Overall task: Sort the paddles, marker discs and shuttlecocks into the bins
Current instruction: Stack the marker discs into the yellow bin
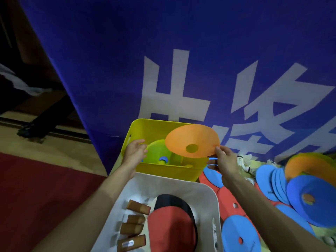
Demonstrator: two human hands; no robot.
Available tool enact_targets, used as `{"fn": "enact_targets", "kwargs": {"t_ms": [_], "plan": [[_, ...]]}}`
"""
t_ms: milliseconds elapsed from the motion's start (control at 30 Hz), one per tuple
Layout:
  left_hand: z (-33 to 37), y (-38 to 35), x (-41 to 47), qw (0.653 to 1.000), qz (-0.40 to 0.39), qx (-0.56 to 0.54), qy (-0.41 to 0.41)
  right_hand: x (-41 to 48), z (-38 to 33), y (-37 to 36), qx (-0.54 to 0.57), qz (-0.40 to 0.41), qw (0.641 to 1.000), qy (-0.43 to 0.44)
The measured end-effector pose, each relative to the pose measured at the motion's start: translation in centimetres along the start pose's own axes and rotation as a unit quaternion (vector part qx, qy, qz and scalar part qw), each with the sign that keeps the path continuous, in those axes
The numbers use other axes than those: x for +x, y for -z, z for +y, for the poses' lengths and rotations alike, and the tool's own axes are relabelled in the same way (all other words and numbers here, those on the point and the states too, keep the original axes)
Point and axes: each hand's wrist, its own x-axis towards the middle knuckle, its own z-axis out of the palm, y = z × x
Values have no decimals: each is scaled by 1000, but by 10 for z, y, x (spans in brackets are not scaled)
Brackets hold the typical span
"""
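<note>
— Item in hand?
— One orange marker disc (pixel 192 140), pinched at its lower right edge by the right hand (pixel 225 160), thumb laid on top. It is held tilted above the right half of the yellow bin (pixel 163 171), just right of the frame's centre.

— Left hand?
— The left hand (pixel 135 151) is recorded at the yellow bin's left wall, with fingers loosely extended and nothing grasped. Whether the wall is touched cannot be told.

— Contents of the yellow bin?
— Green discs (pixel 158 150) are stacked inside, partly hidden by the orange marker disc.

— Second container?
— The white bin (pixel 209 190) is placed at lower centre, just beside the yellow bin's near wall. Red-and-black paddles (pixel 172 224) are laid in it, with wooden handles (pixel 138 209) pointed left.

— Unsorted stock?
— Blue discs (pixel 272 180) are heaped at the right of the frame. Red discs (pixel 229 200) are seen beneath the right forearm. White shuttlecocks (pixel 244 160) are seen behind the right hand, at the foot of the blue banner (pixel 163 51).

— Surroundings?
— A red carpet (pixel 36 188) is noted at lower left.
</note>
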Motion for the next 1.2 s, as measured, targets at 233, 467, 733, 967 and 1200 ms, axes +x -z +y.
{"fn": "enact_targets", "kwargs": {"t_ms": [233,467,733,967,1200], "plan": [[33,21,-33,998,-19,-21,-54,4,-9,-45,-41,-76,996,1],[32,20,-42,996,-62,19,-57,2,2,-48,-69,-121,988,-72],[23,-21,-55,990,-123,33,-56,-8,8,-4,-19,-98,993,-59],[9,-75,-73,970,-233,43,-49,-27,29,62,-5,-18,998,-55],[9,-126,-99,960,-268,51,-70,-31,50,138,-18,29,997,-63]]}}
